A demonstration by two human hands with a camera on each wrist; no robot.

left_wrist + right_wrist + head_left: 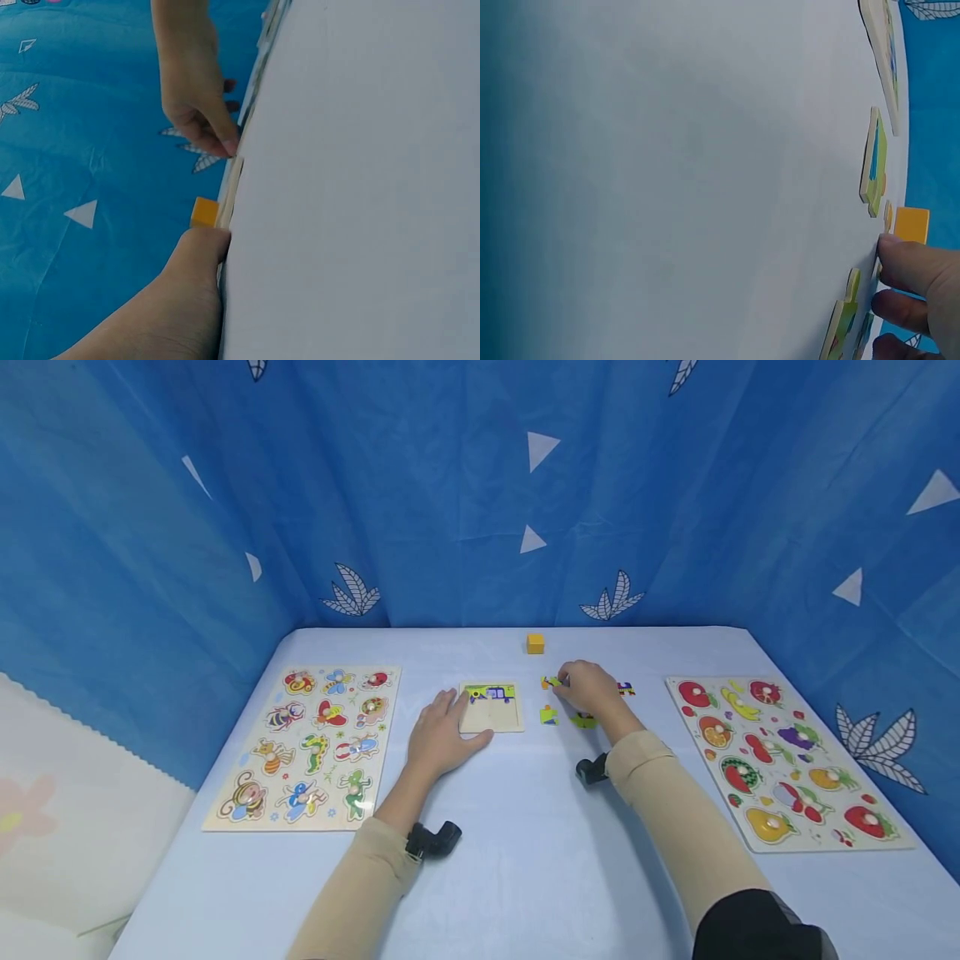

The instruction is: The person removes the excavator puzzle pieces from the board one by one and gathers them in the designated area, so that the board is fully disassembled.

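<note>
A small wooden jigsaw tray (491, 723) lies mid-table, its top row filled with pieces showing a purple and yellow-green picture. My left hand (441, 737) rests at the tray's left side, fingers extended and thumb spread along the lower edge. To the right of the tray, my right hand (591, 690) pinches a yellow-green jigsaw piece (551, 682) at table level; the fingertips partly cover it. Nearby lie a green and blue piece (549, 716), a green piece (583, 721) partly under the hand's shadow, and a dark striped piece (626, 688).
An orange cube (536, 644) stands near the back edge. An insect peg-puzzle board (300, 793) lies at the left, and a fruit peg-puzzle board (806, 797) at the right. A blue curtain (450, 485) hangs behind the white table.
</note>
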